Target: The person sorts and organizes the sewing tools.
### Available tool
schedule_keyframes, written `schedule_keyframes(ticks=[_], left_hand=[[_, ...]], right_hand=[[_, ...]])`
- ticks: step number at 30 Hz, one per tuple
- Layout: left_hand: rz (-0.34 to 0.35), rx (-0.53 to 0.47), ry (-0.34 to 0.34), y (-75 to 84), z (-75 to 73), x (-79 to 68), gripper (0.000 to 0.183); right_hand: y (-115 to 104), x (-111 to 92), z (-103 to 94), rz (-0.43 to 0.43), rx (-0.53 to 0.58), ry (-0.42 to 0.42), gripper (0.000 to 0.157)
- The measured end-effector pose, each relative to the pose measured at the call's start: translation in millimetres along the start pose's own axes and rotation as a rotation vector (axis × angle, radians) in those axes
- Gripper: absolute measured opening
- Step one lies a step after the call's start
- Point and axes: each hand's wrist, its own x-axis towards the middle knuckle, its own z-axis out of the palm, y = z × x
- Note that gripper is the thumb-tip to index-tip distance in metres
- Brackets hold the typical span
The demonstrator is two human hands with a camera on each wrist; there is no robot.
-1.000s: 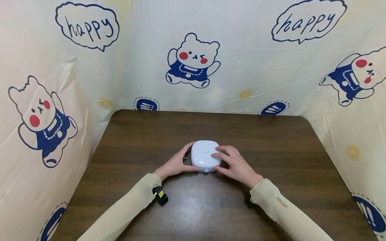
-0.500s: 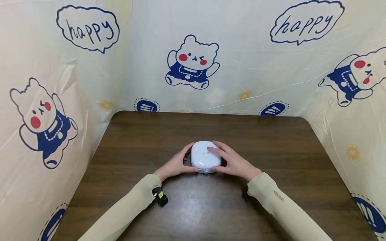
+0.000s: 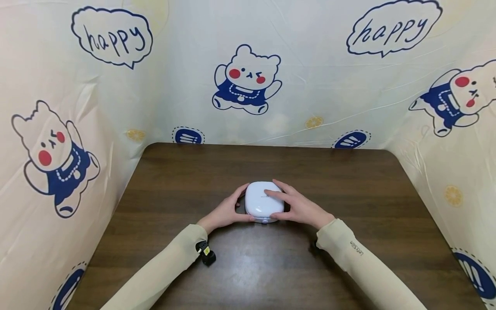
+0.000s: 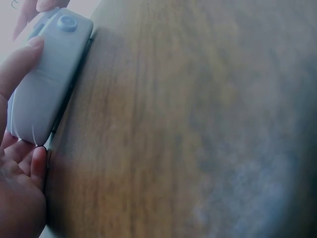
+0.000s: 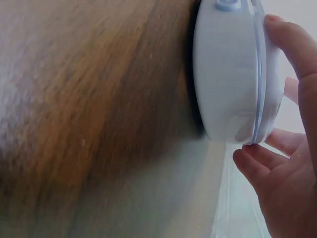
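A glossy white, rounded-square case (image 3: 258, 206) with a lid stands flat on the brown table, its lid down. Small lettering marks the top, and a round button (image 4: 67, 23) sits on the front wall. My left hand (image 3: 224, 212) grips the left side, thumb along the front and fingers round the left wall. From the right, my right hand (image 3: 304, 208) holds the lid, thumb at its front edge and one finger lying over the top. In the right wrist view, the seam between lid and base shows beside the thumb (image 5: 292, 42); other fingertips touch the case's far end.
The wooden table (image 3: 248, 267) stretches out around the case on all sides. Behind it and at both sides hangs a pale curtain (image 3: 310, 86) printed with bears and lettering. A small black device (image 3: 207, 255) is strapped at the left cuff.
My right hand has shifted left and further over the lid, its thumb moving in along the front edge. The left hand and the case have stayed in place.
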Motion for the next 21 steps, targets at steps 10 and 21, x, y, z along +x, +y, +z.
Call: schedule_keyframes(ticks=[10,21], left_hand=[[-0.005,0.004,0.003,0.2,0.6,-0.7,0.11],[-0.018,0.01,-0.003,0.1,0.1,-0.3,0.111]], right_hand=[[-4.0,1.1,-2.5,-0.002,0.005,0.013,0.071],[-1.8,2.4,-1.4,0.012,0.012,0.015,0.071]])
